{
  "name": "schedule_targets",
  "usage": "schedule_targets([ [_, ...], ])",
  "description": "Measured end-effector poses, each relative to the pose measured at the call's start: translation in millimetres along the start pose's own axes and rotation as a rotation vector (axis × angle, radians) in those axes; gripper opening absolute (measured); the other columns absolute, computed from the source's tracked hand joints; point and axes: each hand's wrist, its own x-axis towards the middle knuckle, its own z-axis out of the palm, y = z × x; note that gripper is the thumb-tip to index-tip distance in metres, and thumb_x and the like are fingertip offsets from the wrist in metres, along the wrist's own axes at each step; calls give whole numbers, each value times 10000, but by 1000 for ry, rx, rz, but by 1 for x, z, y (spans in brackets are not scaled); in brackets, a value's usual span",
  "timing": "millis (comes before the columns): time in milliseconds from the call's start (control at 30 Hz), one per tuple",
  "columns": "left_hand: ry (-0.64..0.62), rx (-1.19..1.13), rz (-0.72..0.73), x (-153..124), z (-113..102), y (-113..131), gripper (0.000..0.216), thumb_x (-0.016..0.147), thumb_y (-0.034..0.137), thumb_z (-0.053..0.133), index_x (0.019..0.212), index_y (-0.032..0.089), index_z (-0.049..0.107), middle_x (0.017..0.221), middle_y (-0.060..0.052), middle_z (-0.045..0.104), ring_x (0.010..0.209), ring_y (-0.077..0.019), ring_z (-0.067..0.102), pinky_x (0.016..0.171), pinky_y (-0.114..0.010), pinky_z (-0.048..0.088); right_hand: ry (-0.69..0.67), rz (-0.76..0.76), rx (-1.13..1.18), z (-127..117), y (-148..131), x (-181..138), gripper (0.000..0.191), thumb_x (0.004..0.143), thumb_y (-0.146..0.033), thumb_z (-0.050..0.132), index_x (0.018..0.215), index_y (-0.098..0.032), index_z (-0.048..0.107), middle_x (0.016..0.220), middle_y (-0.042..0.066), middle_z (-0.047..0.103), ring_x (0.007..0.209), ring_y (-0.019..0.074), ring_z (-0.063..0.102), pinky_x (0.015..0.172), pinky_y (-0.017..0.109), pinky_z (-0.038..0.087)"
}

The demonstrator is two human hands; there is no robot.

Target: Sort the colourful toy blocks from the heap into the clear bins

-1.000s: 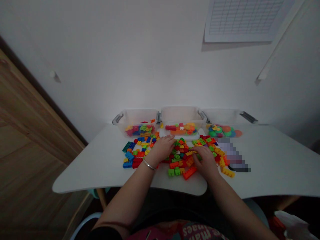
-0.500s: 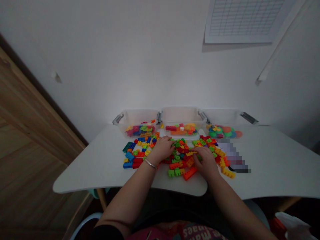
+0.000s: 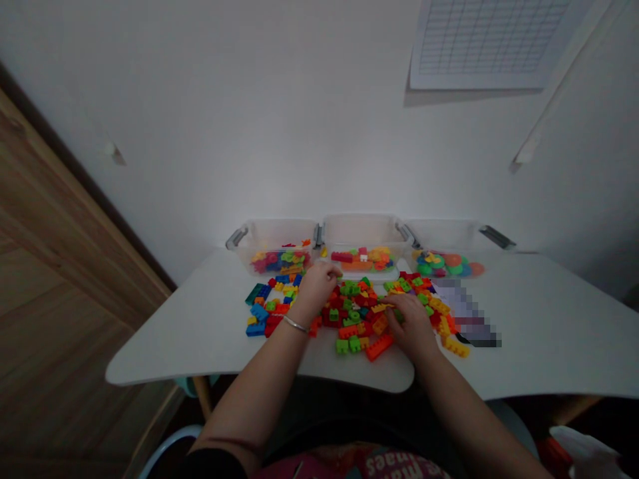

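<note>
A pile of toy building bricks (image 3: pixel 349 330) in red, green, orange, yellow and blue is spread over the table. My left hand (image 3: pixel 320 285), with a silver bangle on the wrist, hovers over the back of the pile. Its fingers are curled in a pinch near the middle bin; whatever is between them is too small to name. On the right side of the pile, my right hand (image 3: pixel 412 320) rests with thumb and fingers apart, close to a yellow brick (image 3: pixel 380 307) and an orange brick (image 3: pixel 380 324). Part of the bricks under this hand is hidden.
Three clear plastic bins stand along the wall: the left bin (image 3: pixel 272 233) and middle bin (image 3: pixel 359 229) hold small coloured pieces, the right bin (image 3: pixel 444 233) round ones. A blurred-out flat object (image 3: pixel 464 313) lies right of the pile on the white table (image 3: pixel 539 319).
My left hand has lifted off the bricks and moved slightly back and left, its fingers now curled together. My right hand has stayed almost where it was.
</note>
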Motion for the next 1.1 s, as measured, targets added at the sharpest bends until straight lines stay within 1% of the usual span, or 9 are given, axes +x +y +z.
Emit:
schedule_targets([
  [100, 84, -116, -19, 2, -11, 0, 174, 748, 63, 554, 778, 183, 677, 872, -37, 708, 879, -178, 653, 876, -335, 531, 12, -4, 5, -1, -1, 1, 174, 859, -183, 501, 936, -217, 652, 922, 63, 709, 918, 238, 619, 846, 412, 491],
  [233, 287, -213, -84, 7, -26, -10, 174, 739, 112, 574, 890, 187, 616, 906, -23, 679, 837, -164, 643, 819, -317, 538, 11, 13, 21, -1, -2, 1, 184, 854, -188, 499, 933, -225, 661, 925, 67, 709, 920, 245, 625, 845, 430, 495],
  [367, 525, -195, -125, 15, -44, -33, 291, 767, 134, 551, 1052, 191, 569, 1011, -48, 652, 930, -165, 627, 876, -312, 517, 3, 13, 25, -1, -2, 1, 191, 854, -188, 493, 932, -226, 663, 919, 68, 706, 914, 242, 623, 832, 427, 501],
  [433, 587, -108, -133, 18, -54, -45, 320, 777, 143, 545, 1094, 185, 562, 1033, -61, 642, 973, -182, 612, 910, -337, 497, 3, 9, 21, -1, -2, 1, 187, 855, -185, 492, 929, -226, 660, 914, 66, 706, 909, 239, 620, 828, 422, 503],
  [500, 590, -21, -148, 19, -61, -53, 318, 785, 142, 538, 1101, 170, 569, 1009, -72, 640, 975, -200, 608, 947, -374, 475, 1, 4, 18, 0, -1, 1, 185, 856, -184, 492, 927, -223, 658, 912, 67, 706, 910, 238, 620, 830, 421, 503],
  [633, 532, 170, -210, 17, -63, -60, 273, 788, 148, 537, 1048, 189, 606, 950, -62, 649, 985, -238, 601, 1094, -503, 322, -2, 7, 18, 1, 0, -1, 186, 848, -188, 501, 933, -221, 663, 921, 73, 705, 911, 243, 620, 832, 430, 501],
  [767, 529, 164, -248, 17, -60, -60, 254, 789, 184, 545, 1031, 187, 624, 963, -75, 663, 988, -248, 601, 1073, -476, 354, -6, 13, 25, 2, 1, -1, 189, 848, -190, 501, 933, -227, 666, 920, 66, 704, 918, 243, 616, 840, 432, 495],
  [933, 504, 165, -240, 18, -59, -60, 220, 797, 203, 531, 971, 176, 662, 1015, -101, 688, 1038, -268, 600, 1078, -476, 356, 10, 2, 25, 1, 0, 0, 192, 842, -184, 501, 922, -230, 669, 898, 67, 697, 900, 242, 620, 811, 424, 504],
  [1100, 484, 182, -257, 19, -60, -59, 324, 788, 200, 523, 1067, 147, 679, 1080, -131, 693, 1081, -279, 601, 1118, -482, 323, 11, -13, 13, 1, 0, 0, 182, 846, -177, 499, 910, -220, 663, 894, 67, 700, 898, 239, 619, 822, 422, 506],
])
